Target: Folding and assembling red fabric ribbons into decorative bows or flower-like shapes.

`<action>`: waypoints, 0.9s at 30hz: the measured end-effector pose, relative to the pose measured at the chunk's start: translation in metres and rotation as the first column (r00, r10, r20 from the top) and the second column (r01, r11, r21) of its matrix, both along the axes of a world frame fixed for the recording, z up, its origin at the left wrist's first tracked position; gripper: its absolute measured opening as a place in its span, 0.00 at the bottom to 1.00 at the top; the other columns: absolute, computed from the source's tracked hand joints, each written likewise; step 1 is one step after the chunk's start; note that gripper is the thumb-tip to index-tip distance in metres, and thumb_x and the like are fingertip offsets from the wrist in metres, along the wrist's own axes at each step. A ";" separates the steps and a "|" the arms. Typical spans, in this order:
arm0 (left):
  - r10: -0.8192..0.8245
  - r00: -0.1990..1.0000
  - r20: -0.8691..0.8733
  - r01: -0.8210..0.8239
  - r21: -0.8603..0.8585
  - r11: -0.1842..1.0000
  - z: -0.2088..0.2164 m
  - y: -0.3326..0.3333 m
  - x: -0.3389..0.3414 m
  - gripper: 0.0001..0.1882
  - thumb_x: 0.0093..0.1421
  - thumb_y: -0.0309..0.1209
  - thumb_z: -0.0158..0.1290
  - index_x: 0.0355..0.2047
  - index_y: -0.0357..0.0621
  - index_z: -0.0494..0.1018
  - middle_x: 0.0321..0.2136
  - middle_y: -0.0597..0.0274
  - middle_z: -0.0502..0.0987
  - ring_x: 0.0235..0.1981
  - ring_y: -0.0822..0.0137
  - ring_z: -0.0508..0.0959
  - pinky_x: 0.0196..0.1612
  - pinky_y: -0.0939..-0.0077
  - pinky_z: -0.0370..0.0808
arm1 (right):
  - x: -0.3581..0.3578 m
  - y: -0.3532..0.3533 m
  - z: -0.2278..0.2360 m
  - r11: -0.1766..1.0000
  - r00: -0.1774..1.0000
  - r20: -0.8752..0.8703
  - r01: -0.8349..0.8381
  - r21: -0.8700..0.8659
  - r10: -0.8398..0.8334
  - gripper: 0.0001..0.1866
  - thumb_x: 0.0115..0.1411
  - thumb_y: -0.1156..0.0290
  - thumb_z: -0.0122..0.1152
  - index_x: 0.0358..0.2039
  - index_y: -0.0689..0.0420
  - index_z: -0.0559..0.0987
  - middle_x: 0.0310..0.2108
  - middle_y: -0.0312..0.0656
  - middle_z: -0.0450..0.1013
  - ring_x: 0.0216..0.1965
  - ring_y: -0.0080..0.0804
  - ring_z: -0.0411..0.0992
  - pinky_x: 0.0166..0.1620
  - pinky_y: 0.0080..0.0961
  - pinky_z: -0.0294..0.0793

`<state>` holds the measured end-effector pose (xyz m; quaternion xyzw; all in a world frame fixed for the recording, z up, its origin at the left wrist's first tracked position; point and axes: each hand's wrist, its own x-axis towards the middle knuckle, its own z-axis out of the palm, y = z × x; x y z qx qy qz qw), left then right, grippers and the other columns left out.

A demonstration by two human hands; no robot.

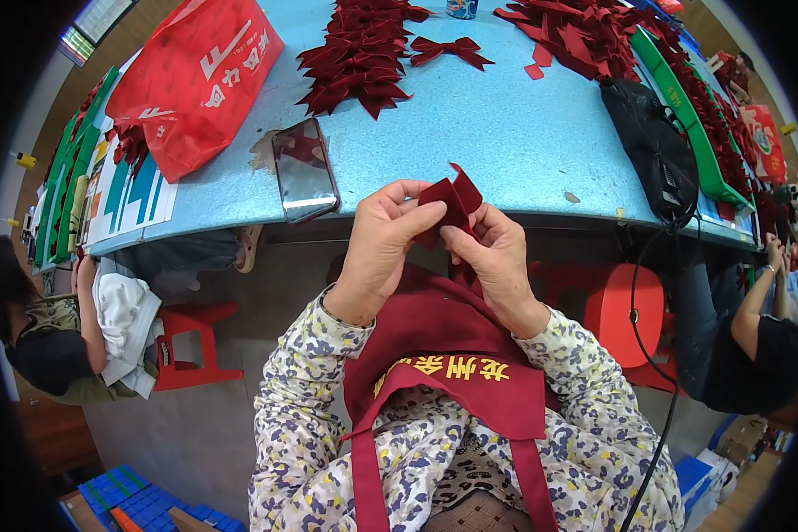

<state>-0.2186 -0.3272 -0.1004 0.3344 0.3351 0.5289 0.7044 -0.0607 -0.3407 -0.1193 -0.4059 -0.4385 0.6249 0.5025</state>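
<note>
Between my two hands, just off the table's near edge, is a dark red velvet ribbon (457, 200), folded with pointed ends sticking up. My left hand (390, 232) pinches its left side between thumb and fingers. On the other side my right hand (495, 257) grips the lower right part, thumb pressed on it. The ribbon's underside is hidden behind my fingers. Beyond my hands lies a single finished bow (450, 51), beside a long row of stacked bows (356, 66). A loose heap of red ribbon pieces (585, 40) covers the far right.
A black phone (305, 170) lies on the blue table (514, 133), left of my hands. Farther left stands a red plastic bag (195, 84). At right are a black bag (652, 146) with a hanging cable (634, 332) and a green tray (687, 124). People sit on both sides near red stools (195, 341).
</note>
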 end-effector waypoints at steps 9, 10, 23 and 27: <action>0.008 1.000 0.024 -0.008 0.000 1.000 0.005 0.014 0.000 0.12 0.59 0.26 0.55 0.43 0.36 0.72 0.35 0.62 0.79 0.33 0.76 0.78 0.40 0.82 0.73 | 0.048 0.003 -0.010 0.929 0.828 0.500 -0.353 0.113 0.253 0.07 0.54 0.75 0.64 0.29 0.63 0.76 0.28 0.35 0.75 0.27 0.19 0.71 0.34 0.18 0.72; 0.005 1.000 0.019 -0.005 -0.001 1.000 0.006 0.014 -0.002 0.12 0.59 0.26 0.55 0.43 0.36 0.72 0.35 0.62 0.79 0.33 0.76 0.78 0.40 0.82 0.73 | 0.057 0.004 -0.010 0.930 0.831 0.496 -0.350 0.115 0.251 0.07 0.54 0.75 0.64 0.29 0.63 0.76 0.28 0.35 0.75 0.27 0.19 0.71 0.34 0.18 0.72; -0.104 0.989 -0.102 0.108 0.032 0.994 0.014 0.020 0.051 0.14 0.56 0.20 0.56 0.43 0.35 0.71 0.38 0.57 0.78 0.38 0.70 0.79 0.45 0.77 0.75 | 0.111 0.052 0.055 0.722 0.869 0.493 -0.313 0.617 -0.045 0.14 0.54 0.76 0.59 0.42 0.64 0.74 0.38 0.40 0.74 0.42 0.26 0.71 0.46 0.24 0.69; -0.104 0.994 -0.037 0.105 0.011 0.994 0.013 0.023 0.059 0.14 0.55 0.18 0.57 0.42 0.36 0.70 0.37 0.60 0.78 0.36 0.74 0.78 0.43 0.82 0.75 | 0.111 0.054 0.045 0.819 0.873 0.471 -0.362 0.446 0.129 0.14 0.56 0.73 0.59 0.43 0.63 0.74 0.38 0.38 0.74 0.40 0.22 0.71 0.46 0.21 0.69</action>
